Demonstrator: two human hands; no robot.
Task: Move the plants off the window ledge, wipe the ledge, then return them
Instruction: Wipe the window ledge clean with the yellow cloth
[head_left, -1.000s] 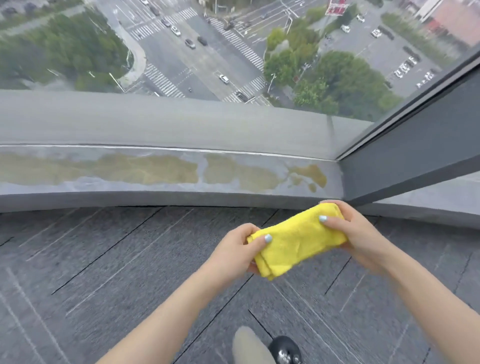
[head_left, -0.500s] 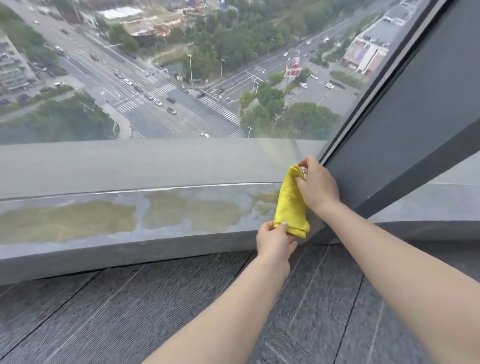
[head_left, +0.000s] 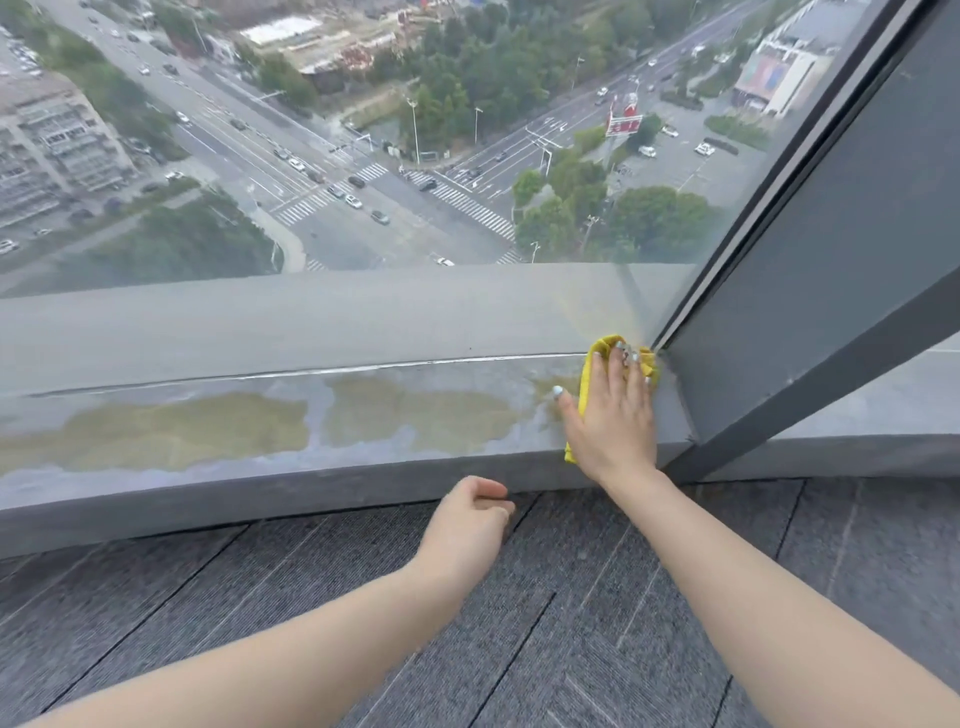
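The grey window ledge (head_left: 218, 473) runs across the view, with large yellowish-brown stains on its top. A yellow cloth (head_left: 589, 379) lies flat at the ledge's right end, against the dark window frame. My right hand (head_left: 610, 415) presses down on the cloth with its fingers spread, covering most of it. My left hand (head_left: 470, 519) hangs loosely curled in front of the ledge's lower edge, holding nothing. No plants are in view.
A dark slanted window frame post (head_left: 810, 291) closes the ledge on the right. Glass (head_left: 363, 130) rises directly behind the ledge, with streets far below. Grey carpet tiles (head_left: 519, 649) cover the floor in front.
My left hand has let go of the cloth and dropped below the ledge. My right hand has flattened the cloth onto the ledge's right end.
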